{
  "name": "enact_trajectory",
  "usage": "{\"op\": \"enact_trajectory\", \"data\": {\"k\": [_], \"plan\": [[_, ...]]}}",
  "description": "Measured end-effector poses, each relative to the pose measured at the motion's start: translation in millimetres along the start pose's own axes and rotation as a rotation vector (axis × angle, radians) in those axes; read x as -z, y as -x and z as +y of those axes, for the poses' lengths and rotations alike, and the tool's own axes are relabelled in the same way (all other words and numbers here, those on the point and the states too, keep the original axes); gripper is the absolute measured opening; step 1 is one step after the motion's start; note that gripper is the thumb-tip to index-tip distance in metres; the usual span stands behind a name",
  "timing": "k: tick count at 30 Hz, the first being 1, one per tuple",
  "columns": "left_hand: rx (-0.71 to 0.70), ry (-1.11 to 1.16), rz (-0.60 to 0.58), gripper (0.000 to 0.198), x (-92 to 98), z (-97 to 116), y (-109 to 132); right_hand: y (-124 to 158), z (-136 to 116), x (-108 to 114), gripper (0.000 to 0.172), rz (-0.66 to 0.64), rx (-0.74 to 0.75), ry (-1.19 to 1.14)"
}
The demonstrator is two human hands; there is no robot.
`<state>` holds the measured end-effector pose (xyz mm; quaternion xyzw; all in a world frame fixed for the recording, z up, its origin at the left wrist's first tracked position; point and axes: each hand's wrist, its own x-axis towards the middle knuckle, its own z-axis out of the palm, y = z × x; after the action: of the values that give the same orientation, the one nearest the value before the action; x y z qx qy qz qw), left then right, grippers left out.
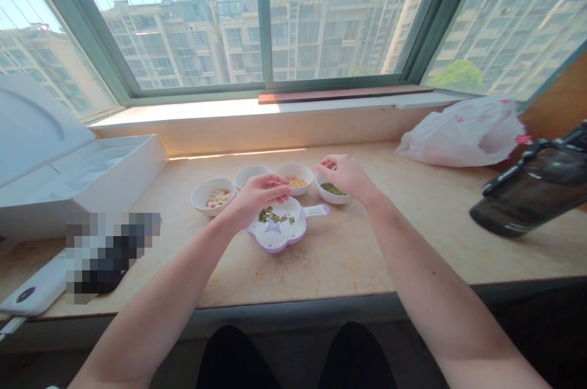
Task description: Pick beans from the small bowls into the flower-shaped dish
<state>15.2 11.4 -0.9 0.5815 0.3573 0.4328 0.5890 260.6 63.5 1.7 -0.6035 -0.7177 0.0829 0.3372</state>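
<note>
The hands are apart: the left hand (259,198) curls over one lilac dish (277,241) of beans (274,215), the right hand (346,175) pinches beside four white bowls (204,195).

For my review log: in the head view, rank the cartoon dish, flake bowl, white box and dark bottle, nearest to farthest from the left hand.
From the left hand:
1. Cartoon dish, just below it.
2. Flake bowl, to its left.
3. White box, far left.
4. Dark bottle, far right.

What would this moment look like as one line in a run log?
left hand: over purple-rimmed dish | right hand: at bowl of green beans
</note>
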Motion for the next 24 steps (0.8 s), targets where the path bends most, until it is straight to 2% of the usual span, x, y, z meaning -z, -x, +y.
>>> {"op": "enact_trajectory", "data": {"k": [3, 6, 10, 13, 16, 24], "plan": [[0.061, 0.243, -0.022, 0.026, 1.7, 0.1, -0.9, 1.5, -6.2, -0.8, 0.019, 0.009, 0.072, -0.097], [0.089, 0.351, 0.002, 0.023, 4.1, -0.9, -2.6, 4.1, -12.9, -1.4, 0.021, -0.015, 0.121, -0.269], [0.104, 0.390, 0.060, 0.018, 4.8, -3.0, -4.5, 11.6, -23.7, -4.5, 0.031, -0.152, 0.185, -0.551], [0.114, 0.400, 0.101, 0.020, 3.1, -4.9, -5.0, 18.8, -32.4, -9.4, 0.035, -0.277, 0.215, -0.653], [0.122, 0.386, 0.129, 0.024, 0.0, -7.0, -4.7, 24.2, -38.9, -16.0, 0.040, -0.348, 0.211, -0.676], [0.099, 0.195, 0.199, 0.033, -11.3, -13.5, -1.3, 28.3, -39.5, -31.3, 0.033, -0.300, 0.258, -0.524]]}}
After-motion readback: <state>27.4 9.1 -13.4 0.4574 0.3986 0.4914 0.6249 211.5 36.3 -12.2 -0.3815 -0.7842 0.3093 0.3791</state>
